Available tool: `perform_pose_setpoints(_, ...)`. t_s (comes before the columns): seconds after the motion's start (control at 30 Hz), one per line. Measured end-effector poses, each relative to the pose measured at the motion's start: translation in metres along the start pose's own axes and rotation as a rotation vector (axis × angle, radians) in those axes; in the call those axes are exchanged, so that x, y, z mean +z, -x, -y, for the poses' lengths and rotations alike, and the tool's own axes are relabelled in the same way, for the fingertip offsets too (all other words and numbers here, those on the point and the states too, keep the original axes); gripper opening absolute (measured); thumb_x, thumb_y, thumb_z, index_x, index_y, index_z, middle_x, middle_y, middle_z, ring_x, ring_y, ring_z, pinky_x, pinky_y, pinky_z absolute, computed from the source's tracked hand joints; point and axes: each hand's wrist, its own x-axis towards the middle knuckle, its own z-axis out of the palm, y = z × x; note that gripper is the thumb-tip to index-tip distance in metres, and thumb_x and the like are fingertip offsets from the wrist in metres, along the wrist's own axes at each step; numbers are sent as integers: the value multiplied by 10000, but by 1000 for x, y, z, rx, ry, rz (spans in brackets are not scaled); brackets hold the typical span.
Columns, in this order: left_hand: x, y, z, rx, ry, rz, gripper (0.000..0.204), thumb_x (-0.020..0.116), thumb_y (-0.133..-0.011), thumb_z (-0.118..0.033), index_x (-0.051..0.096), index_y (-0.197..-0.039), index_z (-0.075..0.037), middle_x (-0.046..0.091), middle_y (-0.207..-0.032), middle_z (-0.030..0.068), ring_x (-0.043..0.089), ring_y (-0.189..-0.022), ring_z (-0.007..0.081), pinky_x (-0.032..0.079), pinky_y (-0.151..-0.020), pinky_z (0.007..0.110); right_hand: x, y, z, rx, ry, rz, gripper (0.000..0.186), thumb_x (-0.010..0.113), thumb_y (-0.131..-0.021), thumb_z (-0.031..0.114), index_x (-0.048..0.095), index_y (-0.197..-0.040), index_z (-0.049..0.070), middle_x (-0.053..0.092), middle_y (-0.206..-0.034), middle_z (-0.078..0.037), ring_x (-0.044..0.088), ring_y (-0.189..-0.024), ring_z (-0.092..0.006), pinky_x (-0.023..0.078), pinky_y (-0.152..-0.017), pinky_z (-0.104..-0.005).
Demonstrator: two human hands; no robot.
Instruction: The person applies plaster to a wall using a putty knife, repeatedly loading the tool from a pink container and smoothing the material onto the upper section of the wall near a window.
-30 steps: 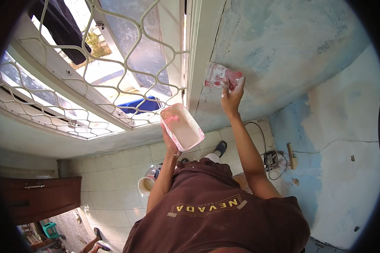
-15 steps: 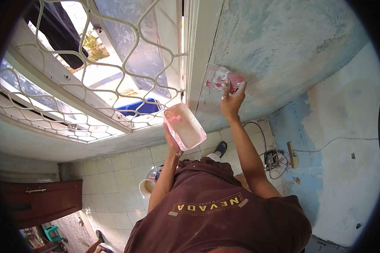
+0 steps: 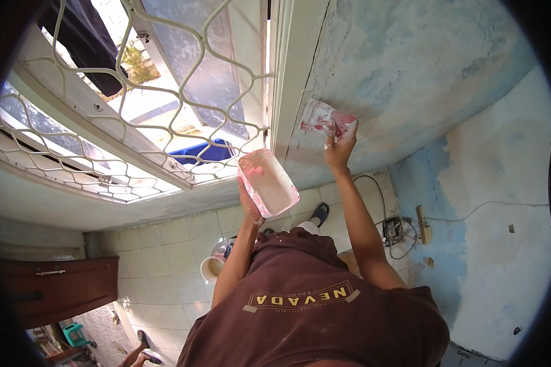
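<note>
My left hand (image 3: 251, 202) is closed round the side of a rectangular tub (image 3: 269, 183), white inside with pink smears on its rim and wall. It is held up in front of my body, beside the window grille. In my right hand (image 3: 340, 145) is a putty scraper (image 3: 324, 118) with a wide blade, spotted white and pinkish red. The blade lies against the patchy blue-grey wall (image 3: 404, 67), just right of the window frame (image 3: 289, 73). My fingers hide part of the scraper.
A curly metal grille (image 3: 180, 98) covers the window on the left. Below my left arm stands a bucket (image 3: 212, 267) on the tiled floor (image 3: 159, 266). Cables (image 3: 399, 230) lie in the right corner. A brown door (image 3: 67, 287) and another person's feet (image 3: 144, 348) are at lower left.
My right hand and the scraper have moved slightly down the picture along the wall, with the blade tilted a little. My left hand and the tub stay almost in place.
</note>
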Motion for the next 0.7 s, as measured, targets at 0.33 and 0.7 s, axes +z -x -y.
perform_pose_setpoints(0.33, -3, -1, -3, 35, 4, 21, 662, 278, -1057, -599, 401, -1504, -126, 529, -1426, 85, 562, -1274, 264, 486, -1075, 450, 18, 17, -7, 25, 122, -20, 315, 660, -981, 198, 466, -1052, -41, 622, -851, -141, 613, -764, -202, 492, -685, -342)
perform_pose_setpoints(0.7, -8, 1, -1, 36, -41, -36, 669, 288, -1050, -613, 412, -1490, -126, 544, -1408, 86, 582, -1250, 260, 508, -1053, 435, 8, 28, -18, 102, 99, -121, 375, 662, -995, 243, 459, -1124, -44, 629, -923, -140, 615, -806, -191, 509, -733, -337)
